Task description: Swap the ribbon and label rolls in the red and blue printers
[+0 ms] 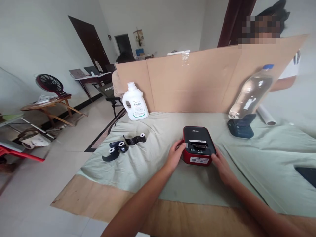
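A small red and black receipt printer (198, 144) stands on the pale green cloth in front of me. It has a slot in its top and a white label on its front. My left hand (175, 152) grips its left side, thumb at the top edge. On the opposite side, my right hand (222, 164) holds the right front corner. Most of the fingers of both hands are hidden behind the printer's sides. To the left lie several black paper rolls (123, 146) with white cores, some partly unwound.
A cardboard panel (190, 82) stands along the table's back, a person behind its right end. Before it are a white detergent bottle (135, 103), a clear bottle with blue cap (253, 92), a dark blue device (240, 126) and a white roll (266, 115). The wooden table edge (98, 197) is nearest me.
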{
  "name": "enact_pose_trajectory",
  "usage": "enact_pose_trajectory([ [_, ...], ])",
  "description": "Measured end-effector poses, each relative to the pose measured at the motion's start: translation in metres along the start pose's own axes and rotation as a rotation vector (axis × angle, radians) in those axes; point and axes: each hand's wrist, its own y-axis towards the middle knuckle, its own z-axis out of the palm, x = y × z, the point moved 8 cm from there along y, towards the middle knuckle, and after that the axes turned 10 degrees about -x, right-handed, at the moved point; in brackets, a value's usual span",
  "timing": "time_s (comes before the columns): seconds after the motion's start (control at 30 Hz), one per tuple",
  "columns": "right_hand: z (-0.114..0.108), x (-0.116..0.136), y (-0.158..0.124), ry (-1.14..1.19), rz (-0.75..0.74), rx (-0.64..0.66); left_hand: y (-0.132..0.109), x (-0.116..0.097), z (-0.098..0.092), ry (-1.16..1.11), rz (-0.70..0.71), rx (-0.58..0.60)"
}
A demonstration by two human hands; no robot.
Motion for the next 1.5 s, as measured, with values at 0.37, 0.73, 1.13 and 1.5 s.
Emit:
enact_pose_trajectory([
  [0.37,0.086,0.071,0.061,-0.231,-0.296,0.059,0.050,-0.067,-0.051,0.031,0.120,-0.015],
  [0.73,0.309,0.102,0.153,0.030,-0.250,0.326,0.152,-0.126,-0.224,0.018,0.030,-0.481],
  [1.13,0.361,0.075,0.153,0.078,-0.171,0.383,0.168,-0.119,-0.252,0.184,0.040,-0.655],
  [1.5,0.074,-0.039,0.098,-0.279,-0.170,0.240,0.047,-0.140,-0.163,0.768,0.675,-0.513],
])
